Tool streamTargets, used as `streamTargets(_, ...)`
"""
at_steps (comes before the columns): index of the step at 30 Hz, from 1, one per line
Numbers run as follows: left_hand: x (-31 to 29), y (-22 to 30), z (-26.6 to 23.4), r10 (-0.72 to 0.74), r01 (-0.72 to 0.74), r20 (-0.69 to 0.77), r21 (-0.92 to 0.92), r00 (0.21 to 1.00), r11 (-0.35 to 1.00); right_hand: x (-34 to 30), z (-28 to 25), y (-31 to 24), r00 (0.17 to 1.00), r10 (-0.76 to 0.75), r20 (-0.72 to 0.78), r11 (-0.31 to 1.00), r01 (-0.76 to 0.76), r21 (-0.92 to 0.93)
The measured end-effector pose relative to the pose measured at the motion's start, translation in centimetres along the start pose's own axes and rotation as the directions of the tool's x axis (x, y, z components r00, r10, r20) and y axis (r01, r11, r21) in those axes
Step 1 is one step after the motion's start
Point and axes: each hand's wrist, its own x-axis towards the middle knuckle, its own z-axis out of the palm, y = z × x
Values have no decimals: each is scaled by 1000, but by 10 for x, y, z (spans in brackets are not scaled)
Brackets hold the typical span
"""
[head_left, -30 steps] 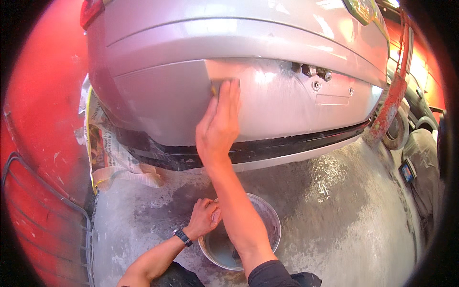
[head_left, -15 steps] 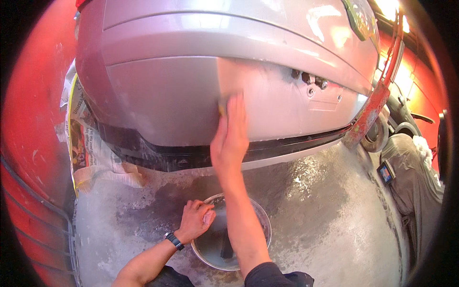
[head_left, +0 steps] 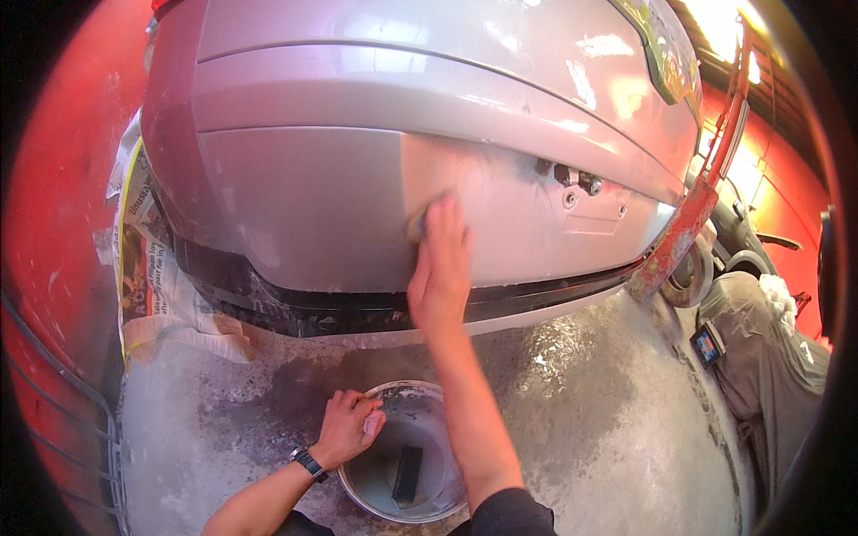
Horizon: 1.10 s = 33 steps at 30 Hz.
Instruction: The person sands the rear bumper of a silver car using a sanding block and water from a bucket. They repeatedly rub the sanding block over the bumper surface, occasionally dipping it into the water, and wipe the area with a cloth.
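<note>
Up against the lower rear panel of a silver-grey car [head_left: 313, 205], I have the right hand [head_left: 442, 272] raised, its fingers grasping a small, dull, yellowish-grey pad [head_left: 416, 225] laid to the paintwork; motion blur hides the pad's exact outline. Left of that grip the panel is an even, matt grey; above and to the right of it runs a paler, pinkish patch with a straight left edge. Further right of the fingers I see round metal fittings [head_left: 590, 185] in a recess, and below the wrist a glossy black bumper strip [head_left: 357, 313].

Lower and to the left, my other grip, the left hand [head_left: 344, 433], is curled about a small pink lump [head_left: 374, 423], at the upper-left rim of a round, pale bucket [head_left: 429, 413]; I cannot tell whether the hand rests on that rim. A dark watch with a strap [head_left: 309, 464] circles its wrist. Just below and right of this hand, inside the bucket, a black rectangular block [head_left: 407, 473] lies tilted in cloudy liquid.
</note>
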Motion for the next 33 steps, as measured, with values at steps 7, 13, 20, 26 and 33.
streamTargets(7, -2, -6, -2, -7, 7, -9, -6, 1000, 1000, -5, -1, 5, 999, -37, 11, 992, 38, -117)
streamTargets(13, -1, 2, 1, 10, -11, -24, -15, 1000, 1000, 56, -8, 12, 990, -132, -54, 984, 124, -130)
streamTargets(20, -6, -5, 5, -1, 0, -34, -30, 999, 1000, -45, -18, 47, 975, -188, 122, 958, 209, -197)
streamTargets(26, -4, 6, -4, -10, 10, -9, -34, 1000, 999, 53, -21, 25, 989, -146, -9, 969, 141, -202)
streamTargets(33, -3, 0, -3, -28, 27, -4, -33, 1000, 999, -71, -84, 105, 895, -198, 399, 858, 355, -372)
